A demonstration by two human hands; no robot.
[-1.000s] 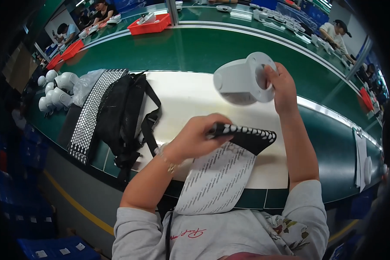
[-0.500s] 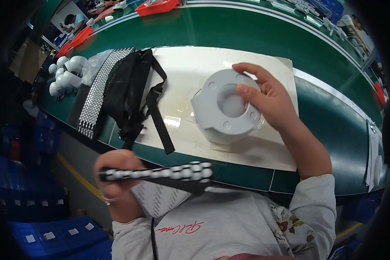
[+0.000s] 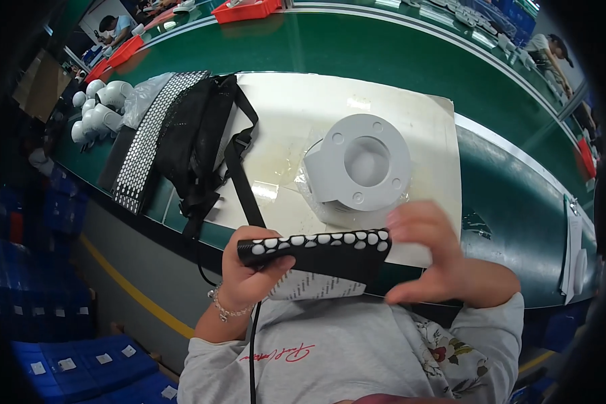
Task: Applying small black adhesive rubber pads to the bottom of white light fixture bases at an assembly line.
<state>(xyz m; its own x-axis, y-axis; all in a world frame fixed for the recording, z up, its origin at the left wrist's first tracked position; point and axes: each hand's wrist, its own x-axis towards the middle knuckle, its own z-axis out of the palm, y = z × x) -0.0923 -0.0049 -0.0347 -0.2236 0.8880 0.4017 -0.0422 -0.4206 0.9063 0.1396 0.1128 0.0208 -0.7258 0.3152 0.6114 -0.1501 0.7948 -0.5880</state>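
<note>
Left hand point(image 3: 252, 273): fingers clenched on one end of a folded black sheet point(image 3: 337, 264), thumb pressed on its near face. Right hand point(image 3: 434, 252): fingers released and spread, blurred, just beside the sheet's other end; I could not tell whether they touched it.

Writing: on the white backing point(image 3: 316, 286), below my left thumb, ran slanting rows of small dark print. My shirt point(image 3: 357, 350), nearer me than both hands, carried red script point(image 3: 293, 351). Pale labels point(image 3: 67, 364) marked the blue bins point(image 3: 101, 377), low and left of my left fingers.

Containers: a red bin point(image 3: 246, 12), far beyond my fingers, held pale items, kind unclear. Blue bins' contents could not be made out.

Materials: the sheet's upper edge, between my hands, showed glossy white dots. The housing point(image 3: 398, 165), smooth pale grey, lay just beyond my right fingertips on the white board point(image 3: 283, 101), its ring-shaped flange around a round opening. A black fabric bag point(image 3: 192, 135) and dotted stack point(image 3: 141, 155) lay beyond my left fingers, leftward.
</note>
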